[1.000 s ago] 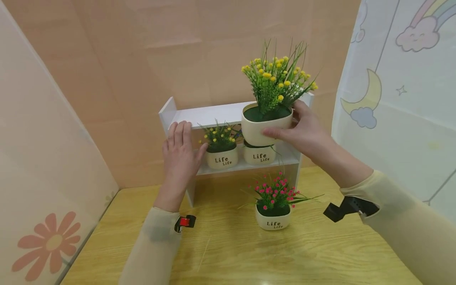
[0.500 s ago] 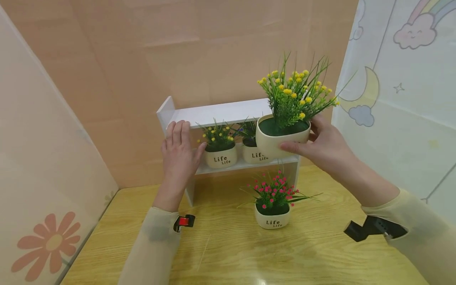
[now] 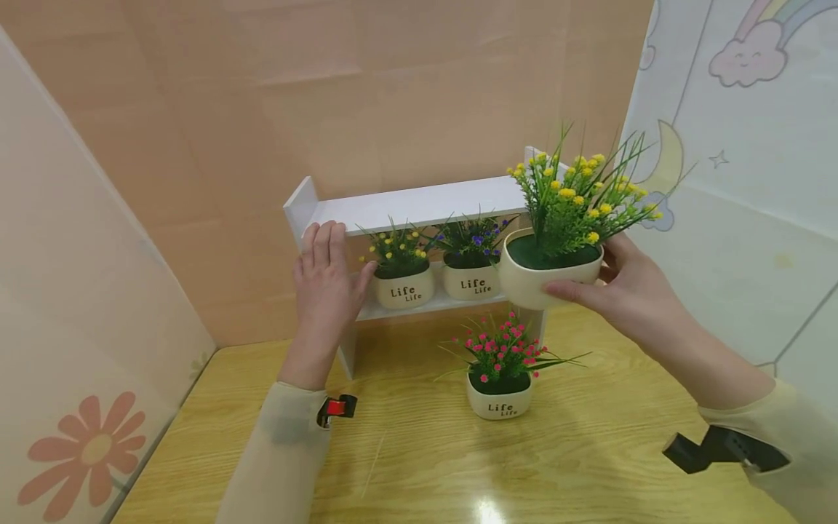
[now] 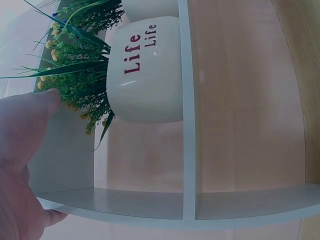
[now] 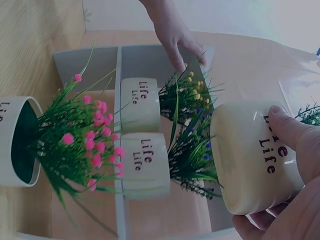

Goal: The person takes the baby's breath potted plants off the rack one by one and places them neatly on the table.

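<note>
My right hand (image 3: pixel 631 280) holds a large cream pot (image 3: pixel 550 284) of yellow flowers (image 3: pixel 576 196) in the air, thumb on its front and fingers behind. It hangs before the right end of a small white shelf unit (image 3: pixel 419 207). My left hand (image 3: pixel 324 269) grips the unit's upper left corner, fingertips over the top board and thumb below. On the middle board stand two smaller "Life" pots, one with yellow flowers (image 3: pixel 404 290), the other with purple flowers (image 3: pixel 473 282). A matching pot with pink flowers (image 3: pixel 500 400) stands on the table in front.
The shelf unit stands on a wood-grain table (image 3: pixel 419 466) against a peach backdrop (image 3: pixel 425 94). Printed panels close off both sides, the right one (image 3: pixel 740 189) near my right arm. Each wrist wears a black camera mount, such as the right mount (image 3: pixel 727 447).
My right hand has carried the large pot of yellow flowers right and down, away from the top board, uncovering the purple-flowered pot. My left hand has stayed on the shelf unit.
</note>
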Demonstrator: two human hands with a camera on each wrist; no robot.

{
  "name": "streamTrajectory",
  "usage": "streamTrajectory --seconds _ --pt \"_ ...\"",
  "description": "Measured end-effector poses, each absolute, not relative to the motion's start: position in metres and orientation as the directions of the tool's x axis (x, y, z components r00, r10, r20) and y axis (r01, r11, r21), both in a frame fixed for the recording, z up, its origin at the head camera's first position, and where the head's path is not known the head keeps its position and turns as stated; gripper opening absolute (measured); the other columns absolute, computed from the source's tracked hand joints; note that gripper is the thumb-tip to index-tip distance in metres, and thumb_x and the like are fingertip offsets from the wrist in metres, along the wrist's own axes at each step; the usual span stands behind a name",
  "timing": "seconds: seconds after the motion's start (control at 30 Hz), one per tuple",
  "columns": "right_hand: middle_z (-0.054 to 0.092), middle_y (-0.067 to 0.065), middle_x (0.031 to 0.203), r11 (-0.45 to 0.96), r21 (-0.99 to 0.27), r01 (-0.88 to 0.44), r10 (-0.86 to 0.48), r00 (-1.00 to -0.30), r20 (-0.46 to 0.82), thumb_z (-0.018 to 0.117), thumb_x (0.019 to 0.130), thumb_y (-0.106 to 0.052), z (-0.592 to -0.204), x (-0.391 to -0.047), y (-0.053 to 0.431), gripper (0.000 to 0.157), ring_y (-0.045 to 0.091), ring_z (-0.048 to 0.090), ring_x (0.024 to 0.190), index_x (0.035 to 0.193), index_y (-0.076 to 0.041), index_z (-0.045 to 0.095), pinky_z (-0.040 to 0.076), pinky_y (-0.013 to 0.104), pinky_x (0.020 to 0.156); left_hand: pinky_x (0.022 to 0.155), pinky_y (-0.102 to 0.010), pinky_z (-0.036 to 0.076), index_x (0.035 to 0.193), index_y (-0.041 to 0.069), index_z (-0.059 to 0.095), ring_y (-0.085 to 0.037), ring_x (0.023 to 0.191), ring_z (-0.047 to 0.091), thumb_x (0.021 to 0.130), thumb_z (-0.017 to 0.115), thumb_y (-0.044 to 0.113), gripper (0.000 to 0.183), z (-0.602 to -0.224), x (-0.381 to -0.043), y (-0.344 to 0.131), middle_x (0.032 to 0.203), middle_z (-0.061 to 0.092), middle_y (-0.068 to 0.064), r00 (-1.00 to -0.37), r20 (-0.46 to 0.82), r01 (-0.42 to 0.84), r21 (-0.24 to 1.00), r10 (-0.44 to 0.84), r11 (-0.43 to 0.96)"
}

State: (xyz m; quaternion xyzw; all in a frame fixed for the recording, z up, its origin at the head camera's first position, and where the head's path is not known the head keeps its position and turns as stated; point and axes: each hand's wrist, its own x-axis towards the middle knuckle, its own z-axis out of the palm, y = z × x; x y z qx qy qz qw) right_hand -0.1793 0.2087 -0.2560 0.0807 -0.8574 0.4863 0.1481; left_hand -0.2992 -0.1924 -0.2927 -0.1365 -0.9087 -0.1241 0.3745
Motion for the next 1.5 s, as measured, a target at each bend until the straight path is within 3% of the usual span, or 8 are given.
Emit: streamTrajectory --seconds 0.07,0.33,0.83,0.93,1.03,1.17,1.3,1.5 --pt "0.055 0.003 0.152 0.529 -0.805 -0.27 0.016 -0.945 0.327 0.089 0.097 -0.035 -0.261 -0.179 0.215 0.089 0.038 0.058 0.143 0.169 -0.021 0.037 0.055 0.016 0.084 0.121 -0.066 0.032 0.164 0.006 0.025 -0.038 0.164 0.016 0.107 0.074 0.042 0.083 -0.293 -0.299 -0.192 0.168 0.028 -0.014 -0.682 0.715 0.343 0.123 0.157 0.931" --pt "0.056 0.0 0.144 0.54 -0.81 -0.228 0.05 -0.952 0.301 0.087 0.1 -0.029 -0.281 -0.178 0.243 0.081 -0.007 0.062 0.116 0.164 -0.017 0.038 0.051 0.014 0.086 0.121 -0.065 0.032 0.163 0.006 0.027 -0.038 0.163 0.017 0.106 0.075 0.042 0.083 -0.292 -0.298 -0.192 0.168 0.029 -0.014 -0.676 0.721 0.349 0.127 0.155 0.929" --pt "0.053 0.004 0.146 0.581 -0.802 -0.14 0.082 -0.97 0.228 0.082 0.103 -0.037 -0.312 -0.175 0.281 0.082 -0.013 0.057 0.112 0.164 -0.012 0.032 0.049 0.012 0.083 0.122 -0.066 0.032 0.163 0.006 0.026 -0.039 0.164 0.017 0.107 0.074 0.043 0.083 -0.293 -0.299 -0.192 0.167 0.029 -0.015 -0.688 0.709 0.339 0.128 0.153 0.932" --pt "0.051 0.008 0.152 0.594 -0.795 -0.122 0.091 -0.972 0.217 0.082 0.103 -0.038 -0.319 -0.176 0.288 0.088 -0.007 0.057 0.116 0.167 -0.01 0.029 0.049 0.012 0.082 0.122 -0.066 0.031 0.163 0.005 0.026 -0.04 0.164 0.017 0.107 0.075 0.043 0.084 -0.293 -0.3 -0.192 0.168 0.029 -0.016 -0.687 0.711 0.337 0.126 0.152 0.933" --pt "0.047 0.015 0.158 0.587 -0.801 -0.119 0.092 -0.973 0.212 0.082 0.103 -0.036 -0.327 -0.178 0.293 0.094 0.021 0.063 0.133 0.171 -0.008 0.023 0.049 0.01 0.082 0.123 -0.066 0.031 0.163 0.005 0.026 -0.04 0.163 0.017 0.107 0.075 0.042 0.083 -0.292 -0.299 -0.192 0.168 0.029 -0.017 -0.685 0.712 0.339 0.125 0.154 0.932" --pt "0.042 0.021 0.162 0.574 -0.812 -0.106 0.091 -0.977 0.191 0.081 0.104 -0.035 -0.339 -0.18 0.3 0.095 0.057 0.048 0.145 0.169 -0.001 0.021 0.048 0.008 0.082 0.123 -0.066 0.03 0.163 0.005 0.026 -0.04 0.163 0.017 0.107 0.074 0.042 0.083 -0.293 -0.299 -0.192 0.168 0.028 -0.017 -0.688 0.709 0.341 0.127 0.155 0.931" --pt "0.041 0.029 0.163 0.573 -0.816 -0.076 0.082 -0.985 0.149 0.079 0.105 -0.035 -0.35 -0.184 0.31 0.095 0.061 0.044 0.147 0.167 0.005 0.02 0.046 0.008 0.081 0.124 -0.066 0.03 0.163 0.005 0.027 -0.04 0.163 0.017 0.107 0.075 0.043 0.083 -0.292 -0.299 -0.193 0.168 0.029 -0.017 -0.686 0.712 0.34 0.13 0.151 0.932" --pt "0.037 0.034 0.166 0.559 -0.826 -0.073 0.055 -0.991 0.125 0.078 0.107 -0.032 -0.371 -0.189 0.327 0.098 0.064 0.041 0.147 0.171 0.004 0.014 0.048 0.009 0.082 0.124 -0.065 0.029 0.164 0.006 0.026 -0.039 0.164 0.016 0.107 0.073 0.044 0.083 -0.292 -0.299 -0.192 0.168 0.028 -0.016 -0.689 0.709 0.337 0.127 0.152 0.933"
